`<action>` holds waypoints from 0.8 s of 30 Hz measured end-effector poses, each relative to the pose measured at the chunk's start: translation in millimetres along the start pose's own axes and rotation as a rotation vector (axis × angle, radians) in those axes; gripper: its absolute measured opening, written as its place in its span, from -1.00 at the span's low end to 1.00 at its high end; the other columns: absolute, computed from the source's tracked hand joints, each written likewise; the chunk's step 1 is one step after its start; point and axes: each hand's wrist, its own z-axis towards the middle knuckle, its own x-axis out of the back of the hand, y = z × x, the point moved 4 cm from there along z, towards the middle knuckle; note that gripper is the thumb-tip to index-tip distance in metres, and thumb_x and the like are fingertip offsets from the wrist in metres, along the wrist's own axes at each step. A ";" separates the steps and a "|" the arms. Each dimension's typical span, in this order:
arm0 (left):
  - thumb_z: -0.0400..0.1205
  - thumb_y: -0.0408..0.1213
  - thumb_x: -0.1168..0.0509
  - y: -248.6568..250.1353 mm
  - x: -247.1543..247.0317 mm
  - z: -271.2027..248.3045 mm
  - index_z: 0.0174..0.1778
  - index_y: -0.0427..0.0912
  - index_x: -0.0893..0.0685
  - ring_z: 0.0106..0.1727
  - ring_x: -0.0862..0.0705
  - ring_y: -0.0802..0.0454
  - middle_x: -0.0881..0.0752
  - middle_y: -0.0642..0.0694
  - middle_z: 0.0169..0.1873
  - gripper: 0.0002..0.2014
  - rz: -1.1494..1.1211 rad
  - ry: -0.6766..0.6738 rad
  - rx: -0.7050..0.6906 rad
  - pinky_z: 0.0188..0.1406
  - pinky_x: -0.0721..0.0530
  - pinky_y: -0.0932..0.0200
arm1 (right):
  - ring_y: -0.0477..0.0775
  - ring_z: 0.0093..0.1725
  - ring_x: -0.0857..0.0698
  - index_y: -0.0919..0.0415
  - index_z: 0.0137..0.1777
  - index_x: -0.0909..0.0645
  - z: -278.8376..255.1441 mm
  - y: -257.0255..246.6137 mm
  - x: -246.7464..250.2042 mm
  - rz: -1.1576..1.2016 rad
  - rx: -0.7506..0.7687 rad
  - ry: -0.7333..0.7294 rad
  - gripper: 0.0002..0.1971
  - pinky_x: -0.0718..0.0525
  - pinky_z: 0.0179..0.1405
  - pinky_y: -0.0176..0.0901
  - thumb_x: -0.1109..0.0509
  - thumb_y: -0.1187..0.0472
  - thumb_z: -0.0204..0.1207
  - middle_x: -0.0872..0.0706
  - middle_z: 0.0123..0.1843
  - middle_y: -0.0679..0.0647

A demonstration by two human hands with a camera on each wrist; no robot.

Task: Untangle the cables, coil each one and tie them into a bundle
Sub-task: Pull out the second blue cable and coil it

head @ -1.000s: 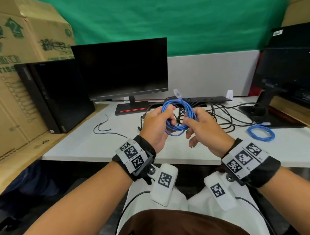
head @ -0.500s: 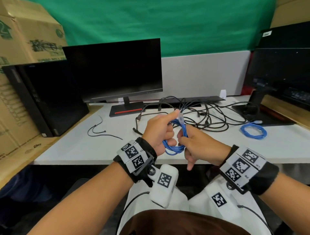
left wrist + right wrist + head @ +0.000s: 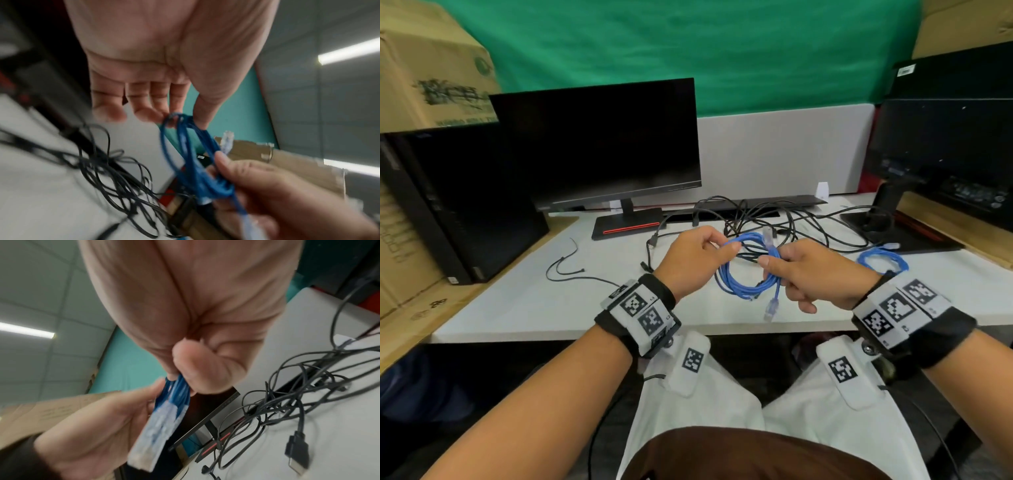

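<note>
Holding a blue cable coil [image 3: 748, 270] up at frame centre, above the near edge of the white tabletop [image 3: 524, 308]. Left hand [image 3: 693, 263] pinching the coil's left side between thumb and fingertips, remaining fingers loosely curled; same pinch showing in the left wrist view [image 3: 186, 129]. Right hand [image 3: 815, 274] gripping the coil's right side, fingers curled round the gathered strands; confirmed in the right wrist view, thumb pressing the blue strands [image 3: 179, 389] against the fingers. One clear plug [image 3: 767, 236] sticking up above the coil; second clear plug [image 3: 770, 308] dangling below on a short tail.

Lying behind the hands, centre of frame: tangle of black cables [image 3: 791, 222] spread on the tabletop, loops overlapping, ends not traceable. Sitting right of centre, well apart from the hands: second blue cable coil [image 3: 881, 260], flat on the tabletop. Lying left of centre: thin black cable [image 3: 566, 263], loose on the tabletop.

Standing upper left: dark monitor [image 3: 599, 144] on its stand, black computer tower [image 3: 458, 205] beside it. Standing upper right: second monitor [image 3: 945, 137].
</note>
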 end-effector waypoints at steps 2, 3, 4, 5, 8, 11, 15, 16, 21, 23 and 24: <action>0.65 -0.02 -0.42 -4.5 4.0 -0.2 -0.10 -0.15 -0.77 -0.48 -0.48 0.17 -0.65 -0.05 -0.39 -0.76 0.162 0.002 -0.059 -0.51 -0.44 0.27 | -0.04 -0.64 -0.38 0.29 -0.20 -0.53 3.0 3.3 1.3 0.077 -0.012 0.001 -0.68 -0.42 -0.70 -0.25 -0.37 0.07 0.68 -0.44 -0.46 0.06; 0.66 -0.05 -0.42 -6.2 3.5 -0.1 -0.12 -0.18 -0.78 -0.49 -0.48 0.15 -0.66 -0.08 -0.40 -0.75 0.191 0.001 -0.065 -0.49 -0.47 0.23 | -0.03 -0.63 -0.41 0.27 -0.21 -0.51 3.9 4.7 1.8 0.100 -0.010 0.003 -0.70 -0.44 -0.70 -0.24 -0.41 0.08 0.66 -0.49 -0.48 0.06; 0.67 -0.09 -0.41 -8.6 3.2 -0.2 -0.14 -0.21 -0.78 -0.53 -0.48 0.15 -0.66 -0.10 -0.43 -0.76 0.190 0.003 -0.059 -0.52 -0.49 0.23 | -0.01 -0.62 -0.45 0.27 -0.21 -0.51 5.1 6.2 1.8 0.112 -0.002 0.005 -0.71 -0.47 -0.69 -0.23 -0.44 0.11 0.63 -0.53 -0.49 0.06; 0.68 -0.13 -0.40 -11.3 2.3 0.0 -0.16 -0.23 -0.78 -0.60 -0.48 0.15 -0.65 -0.11 -0.48 -0.77 0.179 0.002 -0.046 -0.57 -0.50 0.25 | 0.01 -0.61 -0.49 0.28 -0.18 -0.52 6.4 7.9 1.5 0.109 0.008 0.008 -0.73 -0.50 -0.69 -0.22 -0.46 0.13 0.62 -0.57 -0.49 0.07; 0.71 -0.24 -0.34 -17.3 -6.2 0.8 -0.28 -0.22 -0.74 -0.69 -0.54 0.14 -0.64 -0.11 -0.56 -0.74 0.176 -0.032 0.007 -0.65 -0.56 0.28 | 0.08 -0.58 -0.56 0.39 -0.16 -0.60 8.7 15.0 2.4 0.044 0.023 0.034 -0.70 -0.57 -0.66 -0.19 -0.47 0.13 0.61 -0.62 -0.50 0.11; 0.71 -0.30 -0.30 -26.9 -18.4 3.3 -0.27 -0.41 -0.70 -0.66 -0.59 0.04 -0.63 -0.17 -0.56 -0.71 0.124 -0.099 0.083 -0.60 -0.67 0.17 | 0.08 -0.60 -0.56 0.36 -0.27 -0.64 11.4 26.2 5.1 0.058 -0.007 0.060 -0.66 -0.57 -0.67 -0.21 -0.44 0.12 0.64 -0.61 -0.53 0.12; 0.72 -0.34 -0.28 -44.3 -37.3 16.5 -0.14 -0.59 -0.66 -0.52 -0.61 -0.15 -0.61 -0.19 -0.57 -0.70 -0.003 -0.183 0.156 -0.35 -0.82 -0.18 | 0.00 -0.61 -0.56 0.37 -0.12 -0.74 22.0 45.9 8.7 0.131 -0.077 0.086 -0.75 -0.59 -0.67 -0.21 -0.41 0.18 0.66 -0.58 -0.51 0.10; 0.73 -0.35 -0.28 -46.8 -41.2 19.3 -0.13 -0.60 -0.65 -0.53 -0.61 -0.13 -0.60 -0.19 -0.57 -0.69 -0.017 -0.191 0.164 -0.35 -0.82 -0.18 | -0.01 -0.60 -0.57 0.35 -0.13 -0.75 24.5 50.1 8.5 0.133 -0.087 0.098 -0.77 -0.61 -0.66 -0.20 -0.40 0.20 0.66 -0.58 -0.51 0.09; 0.74 -0.36 -0.26 -45.7 -77.7 51.7 -0.17 -0.44 -0.64 -0.64 -0.58 0.04 -0.59 -0.27 -0.50 -0.77 -0.119 -0.237 0.205 -0.44 -0.82 -0.04 | 0.02 -0.59 -0.62 0.19 -0.15 -0.73 43.8 78.7 29.2 0.065 -0.113 0.266 -0.88 -0.70 -0.57 -0.14 -0.44 0.30 0.62 -0.65 -0.52 0.13; 0.74 -0.33 -0.27 -39.7 -95.3 65.2 -0.20 -0.38 -0.64 -0.55 -0.61 -0.03 -0.63 -0.30 -0.43 -0.76 -0.129 -0.268 0.210 -0.34 -0.80 -0.11 | 0.04 -0.63 -0.63 -0.02 -0.17 -0.66 48.3 92.1 47.3 0.000 -0.145 0.332 -0.80 -0.67 -0.62 -0.18 -0.44 0.29 0.62 -0.69 -0.56 0.10; 0.73 -0.30 -0.29 -36.7 -103.8 71.9 -0.18 -0.36 -0.66 -0.49 -0.63 -0.08 -0.66 -0.28 -0.39 -0.78 -0.108 -0.286 0.205 -0.31 -0.77 -0.12 | 0.03 -0.65 -0.65 -0.07 -0.20 -0.62 49.3 100.1 58.2 -0.031 -0.173 0.356 -0.76 -0.66 -0.64 -0.19 -0.43 0.29 0.62 -0.70 -0.58 0.06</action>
